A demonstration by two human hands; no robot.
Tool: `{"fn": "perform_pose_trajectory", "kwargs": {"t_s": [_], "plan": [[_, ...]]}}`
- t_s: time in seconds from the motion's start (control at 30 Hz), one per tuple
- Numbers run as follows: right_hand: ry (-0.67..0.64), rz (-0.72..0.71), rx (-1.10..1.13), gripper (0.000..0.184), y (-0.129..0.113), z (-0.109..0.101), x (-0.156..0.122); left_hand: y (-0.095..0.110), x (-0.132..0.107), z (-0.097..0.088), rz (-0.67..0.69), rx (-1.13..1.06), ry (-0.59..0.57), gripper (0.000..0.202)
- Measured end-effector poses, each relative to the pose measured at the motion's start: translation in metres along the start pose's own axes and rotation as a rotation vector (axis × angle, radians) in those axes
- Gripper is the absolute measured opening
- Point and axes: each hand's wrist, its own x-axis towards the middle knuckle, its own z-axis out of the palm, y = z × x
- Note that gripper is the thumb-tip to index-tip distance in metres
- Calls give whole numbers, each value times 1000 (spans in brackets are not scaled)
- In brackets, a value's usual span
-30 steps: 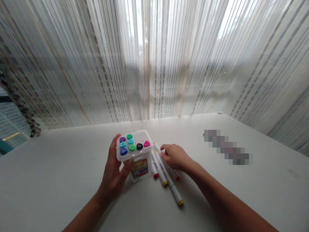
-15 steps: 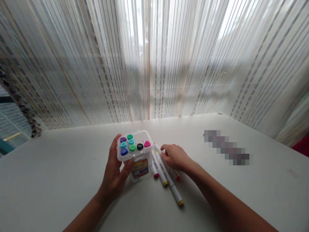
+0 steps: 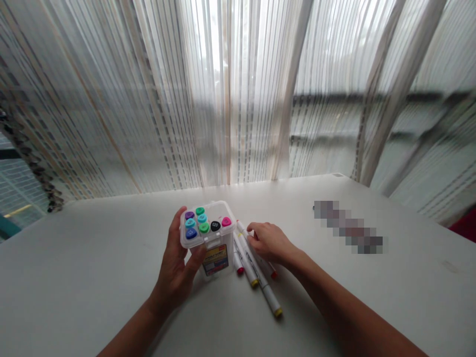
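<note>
My left hand (image 3: 177,265) is wrapped around the left side of a clear plastic marker case (image 3: 231,263), thumb in front near its yellow and dark label (image 3: 215,259). Inside stand several markers with coloured caps: purple, greens, light blues, blue, a black one (image 3: 215,225) reading 120, and a pink one (image 3: 226,221). Right of the case lie several white markers, two with yellow ends and two with red ends. My right hand (image 3: 269,241) has its fingers closed at the upper part of the yellow-ended marker (image 3: 268,292) reaching nearest me. Its palm side is hidden.
The white table (image 3: 92,258) spreads out on both sides. Farther right lies a long pixelated object (image 3: 347,225). Behind the table's back edge hangs a striped sheer curtain (image 3: 208,99), with a window beyond it. Something red (image 3: 464,225) shows at the far right edge.
Both hands, the case and the markers stay nearly where they were. On the right, the curtain has shifted into folds, and more of the window shows through it.
</note>
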Motion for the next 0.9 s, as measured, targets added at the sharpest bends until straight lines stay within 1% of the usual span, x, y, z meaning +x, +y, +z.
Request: {"fn": "perform_pose_trajectory", "kwargs": {"t_s": [0.1,0.3,0.53,0.77,0.9], "plan": [[0,-4,1,34,0,0,0,0,0,0,-5,-24,0,74],[-6,1,-9,33,-1,0,0,-1,-1,-1,29,-11,4,73],[-4,-2,-5,34,-1,0,-1,-2,-1,-1,32,11,24,72],[-4,0,-1,34,-1,0,0,-2,-1,-1,39,14,25,72],[6,-9,4,34,1,1,0,-2,0,1,21,-9,18,73]]}}
